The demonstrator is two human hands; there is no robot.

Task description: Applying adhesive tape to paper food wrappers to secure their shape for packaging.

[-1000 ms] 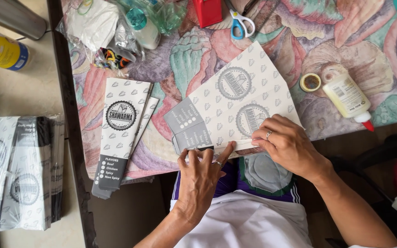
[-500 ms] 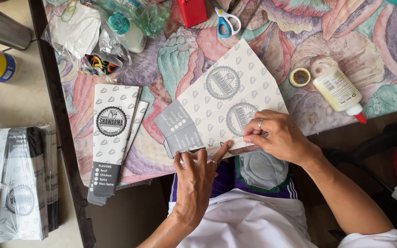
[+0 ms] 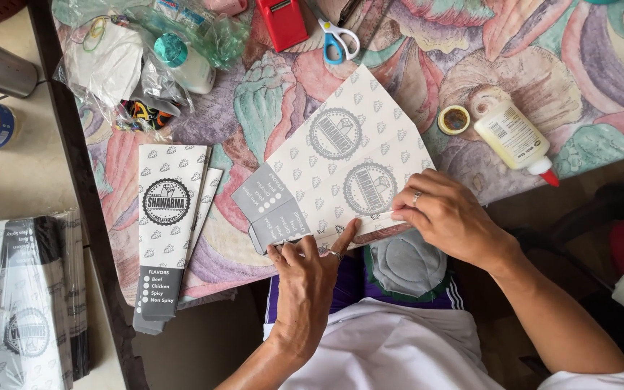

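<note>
Head view: the printed paper sheet point(image 3: 341, 162) lies flat at the near edge of the patterned surface point(image 3: 601, 65); left hand point(image 3: 308, 278) and right hand point(image 3: 453, 217) press its lower flap, fingers together on the paper. Folding appears in hand; creasing the flap evenly seems next, glue bottle point(image 3: 512, 137) well apart.

paper sheet point(image 3: 341, 173) on table point(image 3: 594, 87) | folded sleeve point(image 3: 164, 217) left | glue bottle point(image 3: 512, 139) right | scissors point(image 3: 338, 40) behind

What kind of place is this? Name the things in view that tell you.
Probably a home craft table: a glue bottle, scissors and a stack of finished printed sleeves lie around the flat printed paper sheet both hands fold.
</note>
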